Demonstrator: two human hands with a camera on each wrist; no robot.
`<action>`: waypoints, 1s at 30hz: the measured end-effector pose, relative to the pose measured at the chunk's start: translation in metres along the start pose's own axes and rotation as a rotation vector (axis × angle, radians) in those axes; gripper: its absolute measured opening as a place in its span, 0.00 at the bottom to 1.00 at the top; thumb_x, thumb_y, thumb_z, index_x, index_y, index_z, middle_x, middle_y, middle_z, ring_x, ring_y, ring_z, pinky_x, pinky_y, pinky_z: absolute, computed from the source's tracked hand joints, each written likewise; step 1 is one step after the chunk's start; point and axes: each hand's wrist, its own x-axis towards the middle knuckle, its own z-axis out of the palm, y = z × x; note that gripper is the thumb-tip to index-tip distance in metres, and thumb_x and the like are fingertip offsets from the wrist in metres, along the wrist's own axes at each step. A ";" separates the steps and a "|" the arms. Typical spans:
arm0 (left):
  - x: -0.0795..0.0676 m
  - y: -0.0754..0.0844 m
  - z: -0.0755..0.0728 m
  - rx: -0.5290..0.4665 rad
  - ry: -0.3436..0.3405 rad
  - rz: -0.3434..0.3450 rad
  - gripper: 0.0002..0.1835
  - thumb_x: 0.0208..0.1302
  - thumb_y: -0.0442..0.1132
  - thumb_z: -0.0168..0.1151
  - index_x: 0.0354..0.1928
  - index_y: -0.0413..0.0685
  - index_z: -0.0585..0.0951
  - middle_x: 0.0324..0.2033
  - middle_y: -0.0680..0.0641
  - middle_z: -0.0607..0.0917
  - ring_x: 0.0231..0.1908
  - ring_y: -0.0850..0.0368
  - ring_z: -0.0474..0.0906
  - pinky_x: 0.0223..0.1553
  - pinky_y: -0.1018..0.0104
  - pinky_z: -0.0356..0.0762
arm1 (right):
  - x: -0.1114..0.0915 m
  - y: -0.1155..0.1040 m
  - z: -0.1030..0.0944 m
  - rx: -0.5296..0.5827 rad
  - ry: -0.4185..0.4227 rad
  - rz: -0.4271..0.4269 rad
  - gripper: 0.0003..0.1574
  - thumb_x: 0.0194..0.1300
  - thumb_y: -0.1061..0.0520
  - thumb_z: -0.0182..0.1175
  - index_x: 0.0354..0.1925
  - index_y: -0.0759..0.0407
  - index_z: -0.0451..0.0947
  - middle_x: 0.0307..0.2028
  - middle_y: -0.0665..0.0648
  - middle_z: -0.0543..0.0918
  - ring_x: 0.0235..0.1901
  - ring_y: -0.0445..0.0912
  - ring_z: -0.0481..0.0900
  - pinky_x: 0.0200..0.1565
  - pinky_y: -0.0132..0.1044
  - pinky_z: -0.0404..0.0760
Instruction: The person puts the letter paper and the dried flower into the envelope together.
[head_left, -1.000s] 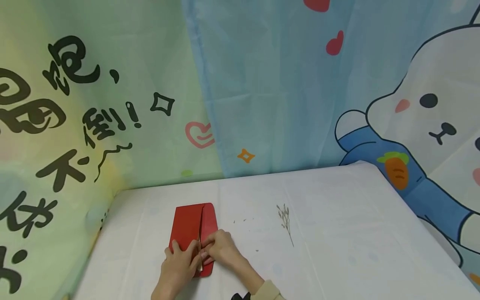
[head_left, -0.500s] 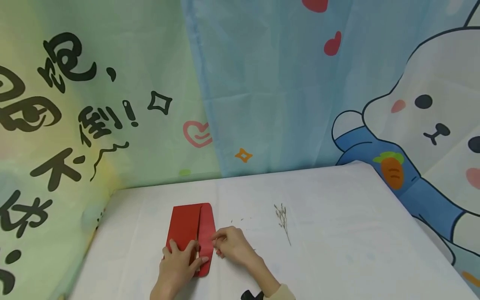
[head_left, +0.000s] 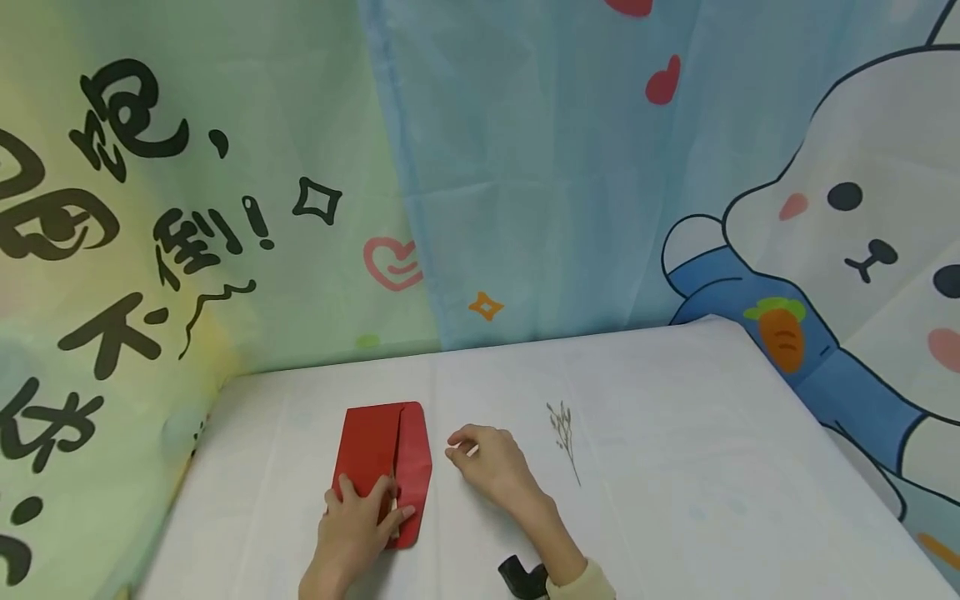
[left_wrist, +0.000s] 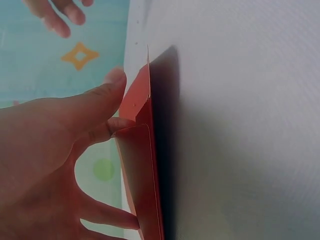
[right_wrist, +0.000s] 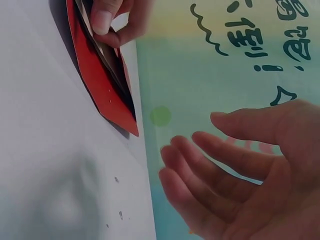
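A red envelope (head_left: 367,442) lies toward the left of the white table, its flap (head_left: 414,467) folded out to the right. My left hand (head_left: 351,525) holds it near its front end. In the left wrist view, a finger dips into the opening of the envelope (left_wrist: 137,160) while the thumb is over the flap side. A pale tan strip (right_wrist: 104,52) shows inside the opening in the right wrist view. Just right of the envelope, my right hand (head_left: 491,467) hovers with loosely bent fingers and nothing between them. What lies deeper inside the envelope is hidden.
A dried sprig (head_left: 564,442) lies on the white tabletop (head_left: 675,467) right of my right hand. Tiny dark bits (right_wrist: 120,215) are scattered beside the envelope. A black object (head_left: 521,577) is by the right sleeve (head_left: 581,582). Printed curtains (head_left: 525,208) stand behind the table.
My right hand has drawn away from the envelope's opening, moving right and farther back. My left hand has stayed on the envelope, its thumb now reaching over the flap.
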 end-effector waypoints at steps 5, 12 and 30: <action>0.001 0.000 -0.001 -0.005 -0.021 0.000 0.22 0.61 0.60 0.71 0.48 0.57 0.75 0.42 0.31 0.70 0.42 0.32 0.70 0.33 0.42 0.83 | 0.000 -0.001 -0.003 -0.034 0.025 0.008 0.08 0.67 0.57 0.67 0.43 0.59 0.87 0.31 0.51 0.88 0.27 0.40 0.82 0.32 0.35 0.77; 0.005 -0.001 -0.006 -0.008 -0.020 0.003 0.23 0.62 0.58 0.71 0.51 0.57 0.76 0.48 0.27 0.71 0.46 0.28 0.70 0.37 0.38 0.83 | 0.005 -0.001 -0.008 -0.064 0.068 0.011 0.08 0.68 0.56 0.67 0.42 0.59 0.87 0.31 0.52 0.88 0.27 0.40 0.82 0.31 0.35 0.77; 0.004 -0.002 -0.001 -0.001 -0.049 -0.030 0.24 0.61 0.58 0.72 0.52 0.56 0.77 0.51 0.26 0.70 0.48 0.27 0.69 0.39 0.38 0.83 | 0.007 0.032 -0.048 -0.277 0.252 0.256 0.15 0.63 0.56 0.71 0.46 0.62 0.86 0.36 0.60 0.88 0.35 0.56 0.85 0.33 0.51 0.80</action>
